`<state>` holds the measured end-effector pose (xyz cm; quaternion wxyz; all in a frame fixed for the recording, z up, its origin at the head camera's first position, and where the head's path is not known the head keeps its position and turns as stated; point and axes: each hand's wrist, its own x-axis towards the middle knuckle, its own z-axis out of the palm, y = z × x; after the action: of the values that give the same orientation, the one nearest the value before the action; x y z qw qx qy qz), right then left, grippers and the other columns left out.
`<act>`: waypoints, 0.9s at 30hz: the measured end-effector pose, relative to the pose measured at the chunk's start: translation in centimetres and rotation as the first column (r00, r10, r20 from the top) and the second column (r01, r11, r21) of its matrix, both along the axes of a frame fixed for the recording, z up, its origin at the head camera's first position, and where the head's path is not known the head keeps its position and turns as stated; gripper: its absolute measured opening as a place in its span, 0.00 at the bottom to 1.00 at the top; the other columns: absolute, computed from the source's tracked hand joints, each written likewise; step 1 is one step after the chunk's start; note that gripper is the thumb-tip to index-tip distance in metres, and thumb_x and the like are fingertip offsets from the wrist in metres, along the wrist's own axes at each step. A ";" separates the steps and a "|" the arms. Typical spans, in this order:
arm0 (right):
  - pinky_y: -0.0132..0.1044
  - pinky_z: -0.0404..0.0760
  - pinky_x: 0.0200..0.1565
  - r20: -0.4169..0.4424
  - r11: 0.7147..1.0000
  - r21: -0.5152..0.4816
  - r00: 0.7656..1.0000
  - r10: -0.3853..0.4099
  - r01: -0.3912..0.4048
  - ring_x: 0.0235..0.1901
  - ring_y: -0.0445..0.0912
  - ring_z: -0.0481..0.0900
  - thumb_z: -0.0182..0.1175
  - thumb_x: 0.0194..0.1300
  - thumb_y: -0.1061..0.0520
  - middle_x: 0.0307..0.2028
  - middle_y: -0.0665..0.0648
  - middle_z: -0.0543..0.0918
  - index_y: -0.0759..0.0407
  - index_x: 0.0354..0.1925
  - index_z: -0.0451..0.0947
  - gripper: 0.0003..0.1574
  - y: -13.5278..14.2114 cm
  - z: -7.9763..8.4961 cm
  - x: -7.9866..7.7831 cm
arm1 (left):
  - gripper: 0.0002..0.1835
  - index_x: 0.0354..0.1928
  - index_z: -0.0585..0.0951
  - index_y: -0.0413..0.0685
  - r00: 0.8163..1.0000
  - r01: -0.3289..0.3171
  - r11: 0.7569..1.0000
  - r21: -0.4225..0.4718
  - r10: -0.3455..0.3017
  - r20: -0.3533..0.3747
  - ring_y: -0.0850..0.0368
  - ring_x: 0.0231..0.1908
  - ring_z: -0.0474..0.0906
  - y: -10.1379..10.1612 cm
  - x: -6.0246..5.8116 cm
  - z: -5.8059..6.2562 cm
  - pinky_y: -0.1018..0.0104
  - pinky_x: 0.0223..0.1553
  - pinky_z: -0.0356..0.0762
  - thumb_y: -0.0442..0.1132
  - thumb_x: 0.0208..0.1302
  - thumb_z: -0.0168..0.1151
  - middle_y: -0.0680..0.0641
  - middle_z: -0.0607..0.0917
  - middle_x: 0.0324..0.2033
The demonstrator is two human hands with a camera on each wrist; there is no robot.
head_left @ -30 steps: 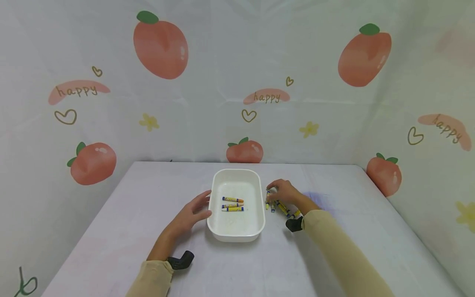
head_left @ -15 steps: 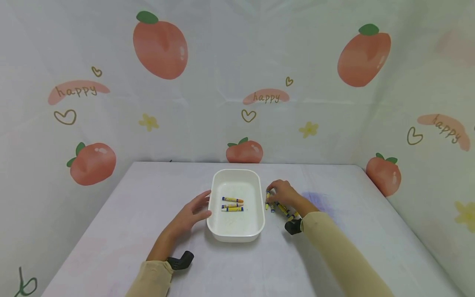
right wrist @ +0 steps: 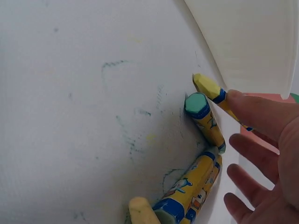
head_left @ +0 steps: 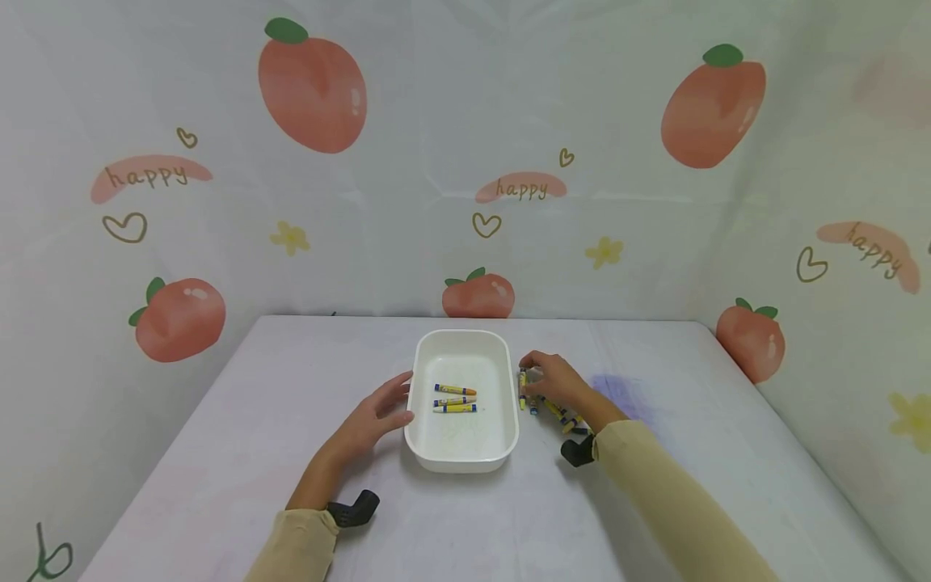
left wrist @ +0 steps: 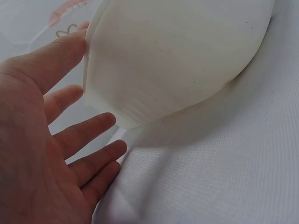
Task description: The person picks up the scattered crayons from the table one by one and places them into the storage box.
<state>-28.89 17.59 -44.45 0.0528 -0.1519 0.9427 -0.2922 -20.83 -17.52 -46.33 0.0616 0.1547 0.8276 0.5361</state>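
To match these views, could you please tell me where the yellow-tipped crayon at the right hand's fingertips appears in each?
Head: yellow-tipped crayon, right of and below centre.
Left wrist: not in it.
Right wrist: right of and slightly above centre.
Shared landmark: white tray, visible in all three.

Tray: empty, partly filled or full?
Partly filled: the head view shows three crayons lying in the tray, with bare space around them.
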 end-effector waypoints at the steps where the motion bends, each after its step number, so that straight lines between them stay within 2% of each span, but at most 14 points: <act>1: 0.56 0.67 0.61 -0.004 1.000 -0.015 1.000 0.008 -0.008 0.59 0.58 0.72 0.71 0.56 0.58 0.54 0.59 0.80 0.58 0.54 0.75 0.27 0.0 0.0 0.1 | 0.37 0.74 0.61 0.56 1.000 -0.003 1.000 -0.002 0.003 0.004 0.38 0.67 0.62 0.0 0.0 0.0 0.38 0.65 0.57 0.47 0.65 0.63 0.40 0.70 0.66; 9: 0.52 0.76 0.50 0.001 0.992 -0.124 1.000 -0.003 0.003 0.49 0.54 0.78 0.70 0.57 0.62 0.42 0.55 0.84 0.55 0.55 0.75 0.27 -0.6 0.4 1.0 | 0.37 0.74 0.61 0.58 1.000 -0.016 1.000 -0.027 0.016 0.005 0.40 0.67 0.62 0.0 -0.1 0.2 0.37 0.64 0.58 0.48 0.65 0.63 0.41 0.71 0.66; 13: 0.50 0.76 0.48 -0.003 0.991 -0.132 1.000 -0.012 0.011 0.45 0.52 0.78 0.69 0.57 0.63 0.37 0.53 0.84 0.55 0.55 0.75 0.27 -0.8 0.3 1.2 | 0.37 0.74 0.61 0.57 1.000 -0.009 1.000 -0.026 0.009 0.002 0.39 0.67 0.62 0.0 -0.2 0.1 0.37 0.64 0.57 0.48 0.65 0.63 0.40 0.71 0.66; 22: 0.50 0.76 0.47 -0.020 0.989 -0.146 0.999 -0.041 0.038 0.43 0.51 0.78 0.69 0.56 0.63 0.36 0.51 0.83 0.53 0.55 0.76 0.27 -0.8 -0.2 1.1 | 0.37 0.74 0.60 0.57 1.000 -0.008 1.000 -0.020 0.008 0.010 0.39 0.67 0.62 0.0 -0.2 0.1 0.37 0.65 0.57 0.48 0.65 0.63 0.41 0.70 0.66; 27: 0.51 0.75 0.49 -0.036 0.987 -0.154 0.998 -0.057 0.051 0.48 0.52 0.78 0.69 0.56 0.63 0.40 0.53 0.85 0.54 0.53 0.76 0.25 -0.8 -0.2 1.3 | 0.38 0.74 0.60 0.57 1.000 -0.001 1.000 -0.011 0.001 0.011 0.39 0.67 0.61 0.0 -0.1 0.0 0.38 0.65 0.56 0.48 0.65 0.63 0.40 0.70 0.66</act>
<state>-27.58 16.82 -44.69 0.0141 -0.1356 0.9222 -0.3619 -20.94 -17.55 -46.28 0.0665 0.1510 0.8302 0.5325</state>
